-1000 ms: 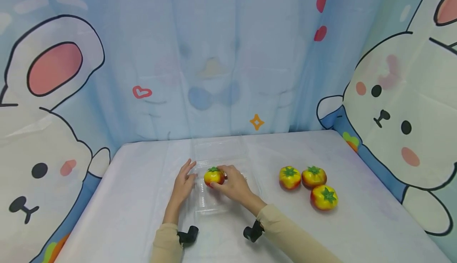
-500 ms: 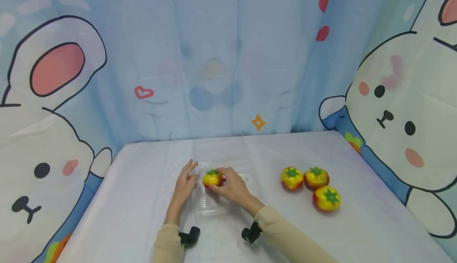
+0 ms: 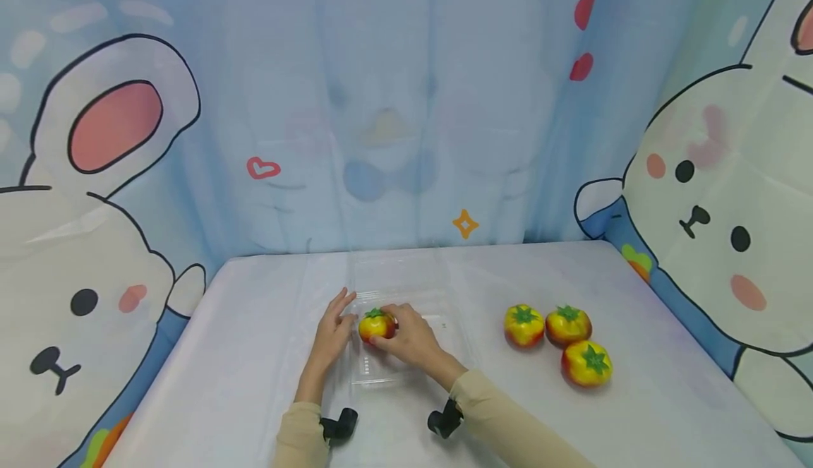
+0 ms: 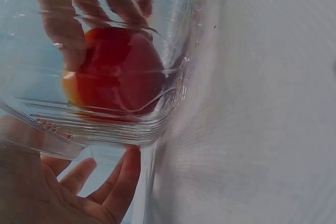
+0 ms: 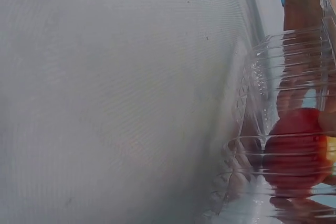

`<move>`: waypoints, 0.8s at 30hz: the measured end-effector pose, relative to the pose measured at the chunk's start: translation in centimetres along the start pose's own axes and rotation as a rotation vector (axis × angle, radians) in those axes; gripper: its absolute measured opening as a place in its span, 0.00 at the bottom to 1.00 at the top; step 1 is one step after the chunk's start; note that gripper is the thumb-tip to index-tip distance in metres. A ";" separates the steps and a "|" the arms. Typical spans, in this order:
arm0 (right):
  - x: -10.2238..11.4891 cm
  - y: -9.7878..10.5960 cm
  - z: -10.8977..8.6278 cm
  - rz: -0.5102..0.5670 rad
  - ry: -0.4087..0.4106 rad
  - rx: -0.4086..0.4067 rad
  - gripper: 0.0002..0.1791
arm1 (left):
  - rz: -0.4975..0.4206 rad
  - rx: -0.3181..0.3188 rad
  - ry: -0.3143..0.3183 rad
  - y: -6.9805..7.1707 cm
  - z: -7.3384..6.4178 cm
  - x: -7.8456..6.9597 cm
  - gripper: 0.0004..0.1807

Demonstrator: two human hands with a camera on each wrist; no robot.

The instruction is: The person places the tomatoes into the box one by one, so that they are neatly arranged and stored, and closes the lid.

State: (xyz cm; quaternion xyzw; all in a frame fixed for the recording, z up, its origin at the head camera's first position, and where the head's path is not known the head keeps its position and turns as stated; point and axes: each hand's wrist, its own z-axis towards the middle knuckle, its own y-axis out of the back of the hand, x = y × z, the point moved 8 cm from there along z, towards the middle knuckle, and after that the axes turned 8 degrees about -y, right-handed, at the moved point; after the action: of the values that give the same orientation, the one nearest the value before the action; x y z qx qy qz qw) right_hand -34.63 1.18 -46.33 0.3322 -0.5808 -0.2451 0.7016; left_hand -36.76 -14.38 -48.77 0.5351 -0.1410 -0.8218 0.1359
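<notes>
In the head view my right hand (image 3: 411, 337) grips a yellow-and-red toy fruit with a green star-shaped leafy top (image 3: 376, 326), thumb and fingers bent round its side. That fruit is inside a clear plastic clamshell box (image 3: 406, 376), near its left wall. Through the transparent wall, the left wrist view shows the fruit's red underside (image 4: 123, 72) low in the box, fingers over it. My left hand (image 3: 332, 334) is at the box's left edge with its fingers extended, thumb toward the rim.
Three similar toy fruits, a left one (image 3: 524, 325), a back one (image 3: 568, 325) and a front one (image 3: 586, 363), sit grouped on the white-covered table (image 3: 254, 355), right of the box. The clear lid (image 3: 400, 270) lies folded back toward the curtain (image 3: 381, 101).
My right hand and the gripped fruit have shifted slightly left inside the box. The left hand stays at the box's edge. The head view itself has shifted a little.
</notes>
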 end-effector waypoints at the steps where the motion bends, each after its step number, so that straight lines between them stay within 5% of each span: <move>1: 0.0 0.0 0.0 0.002 0.003 -0.001 0.31 | 0.000 0.001 0.000 0.0 0.0 0.0 0.24; 24: 0.0 -0.1 0.3 0.022 0.025 0.014 0.34 | 0.016 -0.002 -0.032 0.0 0.3 0.2 0.24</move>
State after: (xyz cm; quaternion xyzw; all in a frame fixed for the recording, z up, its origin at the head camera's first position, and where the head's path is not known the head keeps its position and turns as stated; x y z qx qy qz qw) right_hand -34.97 1.05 -46.42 0.3336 -0.5776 -0.2290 0.7090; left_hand -37.09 -14.42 -48.82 0.5205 -0.1468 -0.8293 0.1407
